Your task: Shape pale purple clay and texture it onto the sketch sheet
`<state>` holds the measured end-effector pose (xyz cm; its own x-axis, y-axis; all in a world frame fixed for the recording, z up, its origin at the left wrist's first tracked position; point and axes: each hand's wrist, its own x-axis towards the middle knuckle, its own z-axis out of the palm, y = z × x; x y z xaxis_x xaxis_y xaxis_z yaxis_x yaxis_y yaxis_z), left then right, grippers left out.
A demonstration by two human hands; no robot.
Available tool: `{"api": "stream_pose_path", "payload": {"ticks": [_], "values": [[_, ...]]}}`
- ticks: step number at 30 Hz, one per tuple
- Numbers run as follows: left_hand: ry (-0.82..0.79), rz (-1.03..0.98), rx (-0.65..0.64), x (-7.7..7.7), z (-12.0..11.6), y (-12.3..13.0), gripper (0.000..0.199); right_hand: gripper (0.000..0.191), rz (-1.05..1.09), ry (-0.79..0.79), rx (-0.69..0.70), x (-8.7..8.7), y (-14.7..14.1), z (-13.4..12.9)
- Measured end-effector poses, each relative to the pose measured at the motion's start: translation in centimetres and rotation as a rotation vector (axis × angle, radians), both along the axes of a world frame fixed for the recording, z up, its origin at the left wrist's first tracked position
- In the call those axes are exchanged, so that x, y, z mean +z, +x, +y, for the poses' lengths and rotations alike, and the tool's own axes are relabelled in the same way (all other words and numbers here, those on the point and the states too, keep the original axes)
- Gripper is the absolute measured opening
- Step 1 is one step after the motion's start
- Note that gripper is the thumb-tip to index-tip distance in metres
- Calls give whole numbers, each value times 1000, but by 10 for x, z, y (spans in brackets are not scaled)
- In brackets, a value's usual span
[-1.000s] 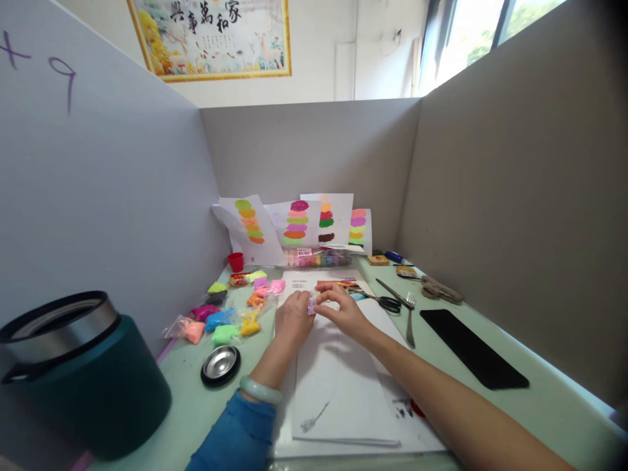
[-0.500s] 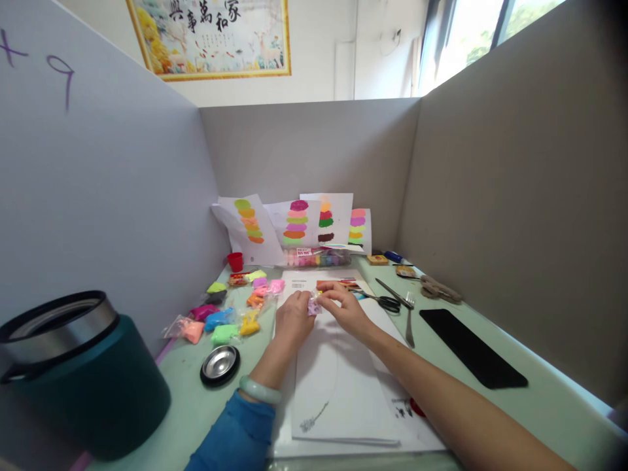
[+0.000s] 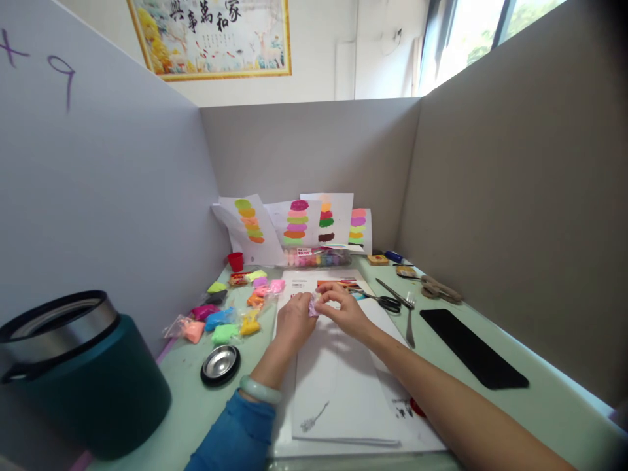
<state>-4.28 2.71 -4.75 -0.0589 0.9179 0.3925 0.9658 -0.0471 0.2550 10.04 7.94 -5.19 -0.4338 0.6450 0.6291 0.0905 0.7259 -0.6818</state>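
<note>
My left hand [image 3: 296,319] grips a small lilac piece [image 3: 313,305] with a crinkled look, held above the white paper [image 3: 338,386]. What exactly it is cannot be made out at this size. From the other side, my right hand [image 3: 345,310] brings thumb and forefinger together at the upper right edge of the piece, in a pinch. Both hands partly cover it. Left of my left hand lie several small bags of coloured clay, among them a yellow one [image 3: 250,322] and a blue one [image 3: 220,318].
A dark green flask [image 3: 93,386] stands open at left, its lid [image 3: 220,365] beside it. To the right lie black-handled scissors [image 3: 389,303], a fork [image 3: 410,320] and a black strip [image 3: 473,348]. Colour-swatch sheets [image 3: 296,222] lean at the back, between grey partitions [image 3: 309,144].
The fingers of my right hand have shifted slightly left, onto the lilac piece. Less of it shows now, and the yellow spot on top is hidden. My left hand stays nearly still.
</note>
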Motion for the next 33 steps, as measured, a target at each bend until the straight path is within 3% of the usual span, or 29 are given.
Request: {"api": "stream_pose_path", "payload": {"ticks": [4,7,13,17,26,33], "values": [[21,-87,-37,-1,2,-1,11,19,-44,124,-19,1,0,-1],[17,-215,-75,0,5,-3,10,18,-14,109,-33,4,3,-1],[-46,-377,-148,0,9,-8,8,9,-54,127,86,6,7,-1],[-37,-425,-205,0,7,-6,18,13,-7,129,33,2,5,2],[-4,-315,-173,0,7,-3,14,20,19,-178,2,6,5,4],[27,-158,-128,-2,2,0,13,20,5,-96,-4,-1,-1,2]]}}
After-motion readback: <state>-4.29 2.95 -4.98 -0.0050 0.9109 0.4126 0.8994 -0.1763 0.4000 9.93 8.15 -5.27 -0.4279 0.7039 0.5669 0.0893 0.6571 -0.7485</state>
